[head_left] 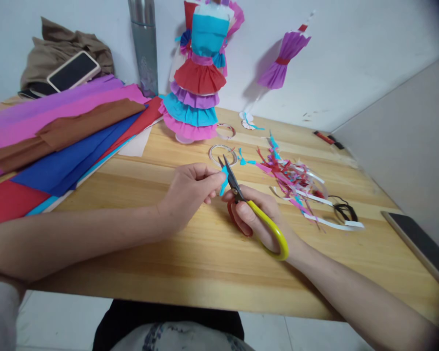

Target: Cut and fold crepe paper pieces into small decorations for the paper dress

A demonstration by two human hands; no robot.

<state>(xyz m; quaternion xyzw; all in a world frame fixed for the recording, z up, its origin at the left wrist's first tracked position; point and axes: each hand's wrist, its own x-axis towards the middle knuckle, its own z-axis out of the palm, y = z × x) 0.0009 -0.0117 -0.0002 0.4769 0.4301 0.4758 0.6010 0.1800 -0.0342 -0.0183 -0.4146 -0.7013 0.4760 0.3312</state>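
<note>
My left hand pinches a small piece of blue crepe paper between thumb and fingers. In my right hand is a pair of scissors with yellow handles and dark blades. The blades are slightly parted, tips pointing away from me, and lie right beside the blue paper; I cannot tell whether they touch it. Beyond my hands stands a doll-like figure in a tiered crepe paper dress of blue, red, purple and pink. A tape roll lies just past the scissor tips, near a small blue paper bow.
Crepe paper sheets spread over the left side. A grey bottle stands by the wall. Colourful paper scraps are heaped at right, near a phone. A purple paper parasol leans at the back. Another phone rests on brown cloth.
</note>
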